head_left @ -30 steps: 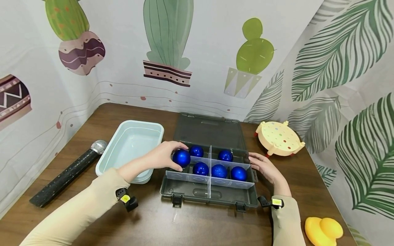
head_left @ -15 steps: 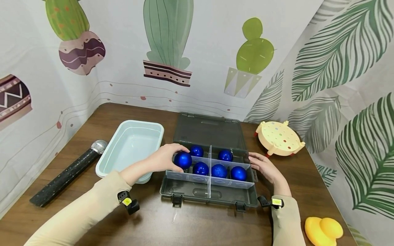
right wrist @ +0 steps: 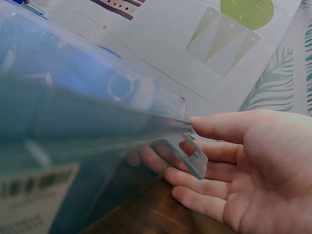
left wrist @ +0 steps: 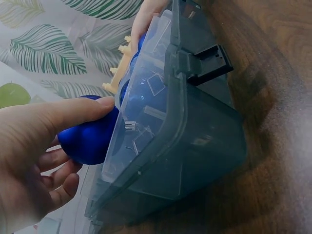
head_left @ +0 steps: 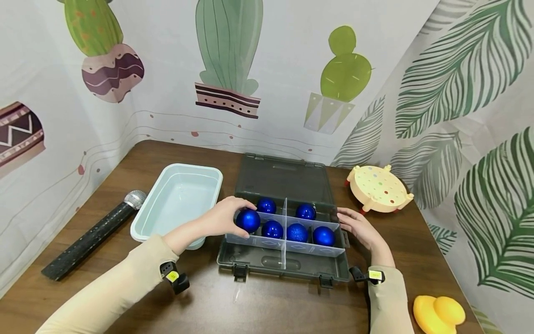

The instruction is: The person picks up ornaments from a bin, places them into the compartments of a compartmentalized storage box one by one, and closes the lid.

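Tub (head_left: 183, 195) and microphone (head_left: 97, 235) lie left of the box (head_left: 313, 266); spotted object (head_left: 378, 189), duck (head_left: 438, 313) right.

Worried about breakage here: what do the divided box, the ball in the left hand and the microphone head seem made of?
Divided box: likely smoky plastic, faintly glossy; the right hand partly shows through. Held ball: perhaps plastic or coated glass, satin blue, its highlight soft. Microphone head: apparently silvery metal mesh, judging by its textured shine.

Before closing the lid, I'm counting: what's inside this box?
Five blue balls: two in the back row, three in the middle. The left hand holds another ball at that row's left end, hiding what's beneath.
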Motion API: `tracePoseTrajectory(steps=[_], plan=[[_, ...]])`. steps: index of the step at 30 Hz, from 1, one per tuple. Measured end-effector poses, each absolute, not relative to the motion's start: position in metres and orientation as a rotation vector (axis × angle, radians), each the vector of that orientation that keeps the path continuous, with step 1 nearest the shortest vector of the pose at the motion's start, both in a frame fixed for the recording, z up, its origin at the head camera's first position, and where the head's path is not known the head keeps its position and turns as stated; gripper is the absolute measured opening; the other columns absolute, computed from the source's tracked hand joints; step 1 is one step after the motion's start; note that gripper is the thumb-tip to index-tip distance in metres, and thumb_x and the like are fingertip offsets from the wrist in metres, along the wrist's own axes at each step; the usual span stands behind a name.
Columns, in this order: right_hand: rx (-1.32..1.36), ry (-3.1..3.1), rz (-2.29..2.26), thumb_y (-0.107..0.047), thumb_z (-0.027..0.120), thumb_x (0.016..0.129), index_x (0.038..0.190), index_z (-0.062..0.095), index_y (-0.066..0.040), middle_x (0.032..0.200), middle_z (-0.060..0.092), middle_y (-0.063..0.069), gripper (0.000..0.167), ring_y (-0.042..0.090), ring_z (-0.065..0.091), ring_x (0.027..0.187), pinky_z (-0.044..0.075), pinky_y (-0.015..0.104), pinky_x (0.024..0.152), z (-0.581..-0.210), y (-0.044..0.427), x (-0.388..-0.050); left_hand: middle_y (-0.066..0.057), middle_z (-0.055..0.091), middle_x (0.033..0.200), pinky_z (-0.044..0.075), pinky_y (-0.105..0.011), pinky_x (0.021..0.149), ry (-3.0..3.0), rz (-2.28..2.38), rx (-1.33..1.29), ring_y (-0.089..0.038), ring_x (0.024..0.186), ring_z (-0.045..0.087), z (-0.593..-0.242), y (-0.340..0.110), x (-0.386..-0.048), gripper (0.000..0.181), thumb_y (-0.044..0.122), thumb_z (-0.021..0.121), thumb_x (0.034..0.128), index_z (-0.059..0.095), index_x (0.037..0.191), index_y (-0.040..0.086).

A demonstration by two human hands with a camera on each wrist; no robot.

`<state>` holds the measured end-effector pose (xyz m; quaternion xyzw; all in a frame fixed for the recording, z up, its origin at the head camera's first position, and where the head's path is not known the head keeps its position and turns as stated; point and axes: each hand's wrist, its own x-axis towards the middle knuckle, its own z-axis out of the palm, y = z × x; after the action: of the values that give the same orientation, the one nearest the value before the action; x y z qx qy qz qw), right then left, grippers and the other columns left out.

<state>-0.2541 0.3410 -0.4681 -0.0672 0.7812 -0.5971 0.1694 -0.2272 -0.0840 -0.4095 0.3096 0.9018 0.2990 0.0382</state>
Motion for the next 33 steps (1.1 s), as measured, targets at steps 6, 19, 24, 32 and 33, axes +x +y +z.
tracePoseTrajectory(steps=[6,19,24,32,33], plan=[[-0.193,2.219,-1.7,-0.021,0.044,0.104,0.143,0.03,0.016,0.127,0.057,0.007,0.055,-0.004,0.06,0.103,0.048,0.013,0.09,-0.4667,0.3406,-0.2524,-0.01,0.066,0.125,0.047,-0.048,0.097,2.766,0.931,0.955,-0.029,0.113,0.057,-0.4101,-0.0846,-0.2254,0.064,0.033,0.089,0.0688,0.065,0.123,0.01],[-0.202,2.219,-1.704,-0.021,0.045,0.104,0.143,0.029,0.017,0.129,0.054,0.009,0.056,-0.004,0.059,0.104,0.048,0.013,0.09,-0.4677,0.3391,-0.2532,-0.011,0.066,0.125,0.048,-0.049,0.097,2.756,0.945,0.957,-0.03,0.113,0.057,-0.4135,-0.0881,-0.2257,0.064,0.032,0.089,0.0694,0.064,0.123,0.009],[-0.204,2.229,-1.706,-0.02,0.046,0.104,0.142,0.03,0.017,0.132,0.052,0.015,0.056,-0.004,0.059,0.104,0.048,0.013,0.089,-0.4675,0.3387,-0.2529,-0.012,0.066,0.123,0.048,-0.049,0.097,2.77,0.951,0.979,-0.031,0.113,0.058,-0.4147,-0.088,-0.226,0.064,0.032,0.089,0.068,0.065,0.122,0.008],[-0.212,2.226,-1.695,-0.021,0.044,0.105,0.143,0.028,0.017,0.141,0.041,0.031,0.056,-0.005,0.057,0.104,0.047,0.013,0.09,-0.4681,0.3386,-0.2529,-0.008,0.062,0.121,0.05,-0.044,0.096,2.778,0.94,0.952,-0.026,0.11,0.06,-0.4161,-0.0851,-0.2267,0.062,0.029,0.091,0.0667,0.066,0.12,0.008],[-0.205,2.226,-1.697,-0.021,0.044,0.105,0.143,0.028,0.017,0.141,0.039,0.032,0.056,-0.005,0.057,0.104,0.047,0.013,0.09,-0.4683,0.3385,-0.253,-0.007,0.061,0.12,0.051,-0.043,0.096,2.776,0.942,0.938,-0.025,0.11,0.059,-0.4164,-0.0848,-0.2266,0.062,0.03,0.091,0.0667,0.066,0.12,0.009]])
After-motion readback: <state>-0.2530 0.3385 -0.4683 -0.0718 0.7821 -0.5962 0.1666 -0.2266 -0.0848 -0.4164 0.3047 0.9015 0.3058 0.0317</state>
